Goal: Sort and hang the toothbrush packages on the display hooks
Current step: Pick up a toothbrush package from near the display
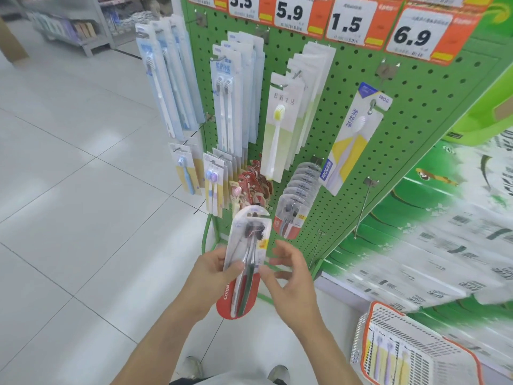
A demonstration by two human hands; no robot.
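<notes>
A red-and-clear Colgate toothbrush package stands upright in front of the green pegboard. My left hand grips its left edge, thumb across the front. My right hand is just right of the package with relaxed, spread fingers, the thumb near its right edge. A row of matching clear packs hangs on a hook right behind. Other toothbrush packs hang above: blue ones, twin-brush ones, a yellow-bristle one and a tilted yellow-and-white one.
An orange-rimmed white basket with several purple-brush packs sits at the lower right. Bare hooks stick out from the board's lower right. Stacked green tissue packs fill the right. White tiled floor spreads to the left.
</notes>
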